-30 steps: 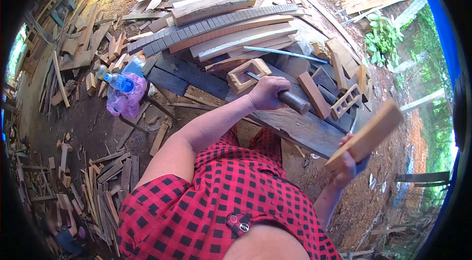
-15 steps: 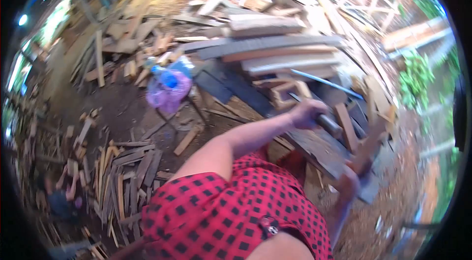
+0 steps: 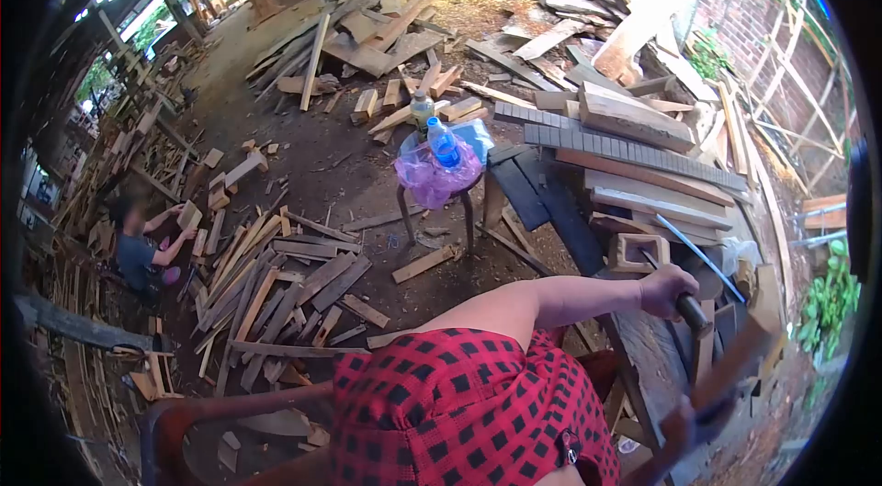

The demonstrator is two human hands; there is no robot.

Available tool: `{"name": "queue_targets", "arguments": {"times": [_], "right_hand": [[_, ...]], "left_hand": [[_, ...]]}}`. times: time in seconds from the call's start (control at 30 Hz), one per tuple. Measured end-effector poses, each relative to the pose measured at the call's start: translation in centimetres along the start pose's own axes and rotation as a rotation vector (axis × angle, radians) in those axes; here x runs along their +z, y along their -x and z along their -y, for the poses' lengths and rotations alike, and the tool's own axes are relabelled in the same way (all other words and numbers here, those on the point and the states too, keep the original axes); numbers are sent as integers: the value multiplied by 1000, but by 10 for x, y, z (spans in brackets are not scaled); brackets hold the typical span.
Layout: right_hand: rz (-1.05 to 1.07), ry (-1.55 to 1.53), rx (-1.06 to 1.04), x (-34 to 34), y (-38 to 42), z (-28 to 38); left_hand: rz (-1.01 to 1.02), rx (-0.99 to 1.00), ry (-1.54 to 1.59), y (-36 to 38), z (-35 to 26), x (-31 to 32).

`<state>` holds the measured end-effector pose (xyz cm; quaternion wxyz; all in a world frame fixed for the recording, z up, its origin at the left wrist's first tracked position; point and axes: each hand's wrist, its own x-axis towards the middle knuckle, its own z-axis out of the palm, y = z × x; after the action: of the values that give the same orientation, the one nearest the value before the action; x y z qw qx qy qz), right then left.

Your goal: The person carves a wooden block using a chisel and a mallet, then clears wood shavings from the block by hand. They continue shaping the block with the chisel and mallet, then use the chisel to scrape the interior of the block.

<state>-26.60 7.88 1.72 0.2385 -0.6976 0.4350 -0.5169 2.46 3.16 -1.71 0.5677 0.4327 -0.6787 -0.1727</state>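
My left hand is closed around a tool with a thick dark handle end and a thin metal shaft. The shaft points up-left towards a small open wooden box just beyond my knuckles. Lower right, my right hand is smeared by motion and seems closed round a long wooden piece, which slants up and to the right. Under both hands runs a dark, worn plank.
Beyond the hands lie stacked boards and a thin blue rod. A stool holds a pink plastic bag and a blue-labelled bottle. Wood strips cover the ground at left, where another person sits holding a block.
The view has swung left, so my hands appear further right. My left hand keeps its grip on the tool. The wooden piece at my right hand is now more blurred and lower.
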Motion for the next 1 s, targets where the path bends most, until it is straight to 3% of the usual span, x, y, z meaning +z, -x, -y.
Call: {"name": "queue_targets", "arguments": {"times": [0.13,0.2,0.3,0.4,0.6,0.7,0.87,1.0], "right_hand": [[-117,-301,-105,-52,-31,-75],[-153,-368,-102,-24,-23,-53],[-19,-149,-29,33,12,-24],[109,-111,51,35,14,-11],[-100,-279,-27,-35,-40,-31],[-159,-418,-73,-32,-44,-28],[20,-204,117,36,15,-33],[26,-141,71,7,-17,-13]], "left_hand": [[-29,32,-71,-1,1,3],[-29,17,-77,0,2,6],[-83,29,-90,0,9,10],[-45,-1,-97,-2,7,1],[-27,11,-122,-1,5,6],[-43,18,-115,-2,5,8],[-43,22,-48,-1,11,7],[-121,54,-57,-1,16,17]]}}
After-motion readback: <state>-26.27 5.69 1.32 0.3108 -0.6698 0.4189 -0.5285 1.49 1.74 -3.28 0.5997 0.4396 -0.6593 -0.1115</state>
